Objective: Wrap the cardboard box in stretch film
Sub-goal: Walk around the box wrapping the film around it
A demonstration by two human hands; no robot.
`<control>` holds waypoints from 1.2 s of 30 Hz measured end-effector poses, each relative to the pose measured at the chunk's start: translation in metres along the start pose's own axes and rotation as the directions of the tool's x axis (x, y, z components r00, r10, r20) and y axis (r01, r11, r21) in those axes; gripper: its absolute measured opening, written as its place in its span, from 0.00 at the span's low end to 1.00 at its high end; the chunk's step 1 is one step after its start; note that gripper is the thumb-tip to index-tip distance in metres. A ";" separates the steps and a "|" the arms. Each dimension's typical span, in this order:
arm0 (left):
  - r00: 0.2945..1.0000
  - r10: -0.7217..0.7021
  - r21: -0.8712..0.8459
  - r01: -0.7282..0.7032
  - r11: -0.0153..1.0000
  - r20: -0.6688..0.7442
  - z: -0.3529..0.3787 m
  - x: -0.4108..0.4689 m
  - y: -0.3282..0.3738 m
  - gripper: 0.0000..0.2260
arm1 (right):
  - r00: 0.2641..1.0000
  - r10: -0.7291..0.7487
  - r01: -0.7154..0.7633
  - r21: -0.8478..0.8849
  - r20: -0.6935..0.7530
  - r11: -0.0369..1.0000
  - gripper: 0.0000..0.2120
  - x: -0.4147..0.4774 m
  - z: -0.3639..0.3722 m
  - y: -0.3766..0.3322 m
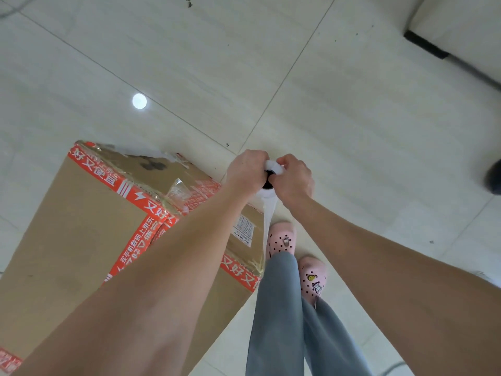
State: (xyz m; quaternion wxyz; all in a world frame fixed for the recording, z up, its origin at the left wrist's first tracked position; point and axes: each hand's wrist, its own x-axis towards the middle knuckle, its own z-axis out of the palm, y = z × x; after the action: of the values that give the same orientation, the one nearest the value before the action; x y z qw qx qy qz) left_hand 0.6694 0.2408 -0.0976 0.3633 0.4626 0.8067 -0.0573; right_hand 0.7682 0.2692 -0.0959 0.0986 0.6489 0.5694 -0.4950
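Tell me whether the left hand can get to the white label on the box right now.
Probably yes, once it lets go: the left hand grips the film roll with the right hand. The label sits near its forearm on the cardboard box, with nothing between.

Pink clogs (280, 240) — on pale floor tiles (352, 118).

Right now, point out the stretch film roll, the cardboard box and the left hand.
stretch film roll (269, 197): head view, white body below the dark core.
cardboard box (81, 213): head view, bare brown face.
left hand (245, 172): head view, back of the hand.
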 end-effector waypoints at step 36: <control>0.834 -0.545 -0.417 0.526 0.741 0.082 -0.058 0.026 -0.093 0.08 | 0.950 0.009 0.044 -0.159 0.313 0.986 0.24 0.041 0.038 -0.118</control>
State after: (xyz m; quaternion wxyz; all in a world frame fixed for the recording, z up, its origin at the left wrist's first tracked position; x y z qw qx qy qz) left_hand 0.5573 0.2315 -0.0944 0.4042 0.1227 0.9060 0.0276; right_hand 0.6437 0.3082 -0.0941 0.2364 0.5468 0.5911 -0.5438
